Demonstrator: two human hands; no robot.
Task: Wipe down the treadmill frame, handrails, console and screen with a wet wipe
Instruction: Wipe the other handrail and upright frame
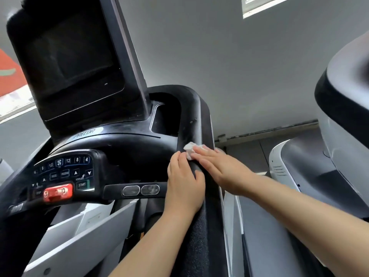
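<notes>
Stop button [58,192]: red, far left of both hands, on the lower edge of the keypad [63,170].
Screen [68,54]: dark, up and to the left of the hands, standing above the console [119,134].
Pulse sensors [141,190]: two oval pads on the short bar just left of the left hand.
Left hand [184,185]: curled round the black handrail [192,120], fingers on the inner side, thumb on top, fingertips reaching up to touch the wipe's lower edge.
Wipe [190,149]: white, crumpled, on the handrail just above the left hand's grip and under the right fingertips.
Right hand [221,169]: fingers straight and flat, pressing the wipe against the handrail; it closes on nothing.
Neighbouring machine [311,168]: grey, well to the right of the right hand.
</notes>
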